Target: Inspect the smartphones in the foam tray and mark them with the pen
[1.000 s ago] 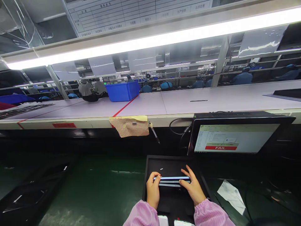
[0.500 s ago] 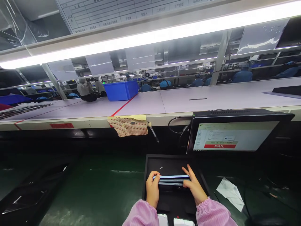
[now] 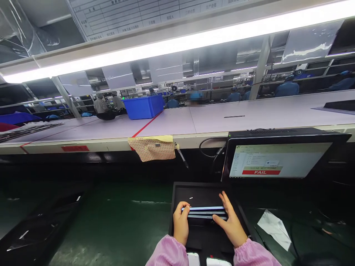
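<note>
The left hand [image 3: 181,224] pinches one end of three flat pieces [image 3: 203,213] over a black tray [image 3: 205,193]. The right hand's [image 3: 233,226] grip is spread wide at the other end. A screen [image 3: 280,160] behind them says FAIL.

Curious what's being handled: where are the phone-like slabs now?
In the head view, the phone-like slabs are low, right of centre, between the left hand and right hand, over the black tray.
</note>
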A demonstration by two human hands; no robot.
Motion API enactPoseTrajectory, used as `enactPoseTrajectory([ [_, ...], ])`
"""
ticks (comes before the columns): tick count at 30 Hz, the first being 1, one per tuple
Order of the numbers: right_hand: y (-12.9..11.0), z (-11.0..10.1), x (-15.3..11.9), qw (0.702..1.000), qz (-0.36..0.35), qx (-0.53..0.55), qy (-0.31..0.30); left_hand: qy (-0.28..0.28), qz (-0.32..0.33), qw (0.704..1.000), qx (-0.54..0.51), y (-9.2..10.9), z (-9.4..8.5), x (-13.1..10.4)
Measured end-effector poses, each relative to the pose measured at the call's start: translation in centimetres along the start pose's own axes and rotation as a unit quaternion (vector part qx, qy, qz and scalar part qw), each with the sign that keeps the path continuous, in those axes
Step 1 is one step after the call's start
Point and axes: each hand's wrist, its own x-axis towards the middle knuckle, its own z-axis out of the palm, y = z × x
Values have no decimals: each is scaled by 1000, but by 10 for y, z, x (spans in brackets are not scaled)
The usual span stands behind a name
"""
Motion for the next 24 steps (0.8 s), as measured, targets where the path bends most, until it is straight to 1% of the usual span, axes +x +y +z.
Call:
enactPoseTrajectory([
  [2, -3, -4, -7, 992, -86, -88, -20, -2, 1, 1000, -4, 1, 0, 0],
  [4, -5, -7, -14, 966, -164, -192, -56, -2, 2, 1000, -8, 1, 0, 0],
  [6, -5, -8, -19, 936, -211, -268, -86, -2, 3, 1000, -12, 1, 0, 0],
  [8, -5, -6, -22, 911, -240, -323, -97, -1, 3, 1000, -16, 1, 0, 0],
  [12, -4, 0, -22, 882, -264, -381, -85, 2, 5, 1000, -19, 1, 0, 0],
  [16, -5, 5, -23, 867, -273, -416, -44, 0, 6, 1000, -19, 2, 1, 0],
  [18, -5, 6, -23, 862, -279, -422, -29, -1, 5, 1000, -18, 2, 1, 0],
  [24, 0, 6, -22, 864, -285, -416, -23, -3, 7, 1000, -19, 2, 0, 1],
])
